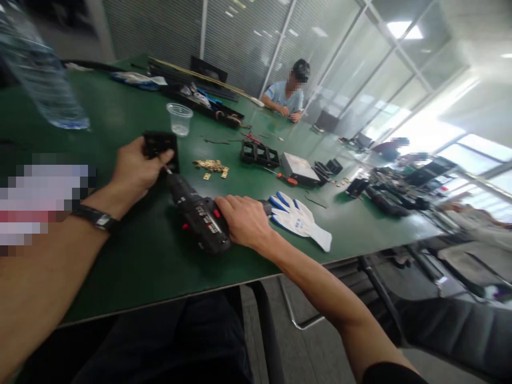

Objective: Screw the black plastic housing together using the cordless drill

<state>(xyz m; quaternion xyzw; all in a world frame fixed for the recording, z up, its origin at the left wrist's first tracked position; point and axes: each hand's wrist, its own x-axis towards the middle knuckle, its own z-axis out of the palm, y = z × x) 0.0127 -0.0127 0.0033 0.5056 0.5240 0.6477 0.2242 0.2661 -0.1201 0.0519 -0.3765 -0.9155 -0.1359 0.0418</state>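
Note:
My left hand [138, 168] grips a black plastic part [162, 143], which it holds up off the green table [132, 282]. Around the handle of a black power drill [200, 218] with red buttons, my right hand [246, 220] is closed. The drill lies on its side, its nose pointing at the black part, and the bit's tip is close to my left thumb. Whether the tip touches the part I cannot tell. Small brass-coloured plates [212, 166] lie in a loose pile beyond the drill.
A clear plastic cup [180, 120] and a water bottle [52, 80] stand to the left. Past my right hand are a white-and-blue glove [298, 218], an orange-handled screwdriver [288, 180], a black frame [259, 154] and a pale box [300, 168]. A person [286, 96] sits across the table.

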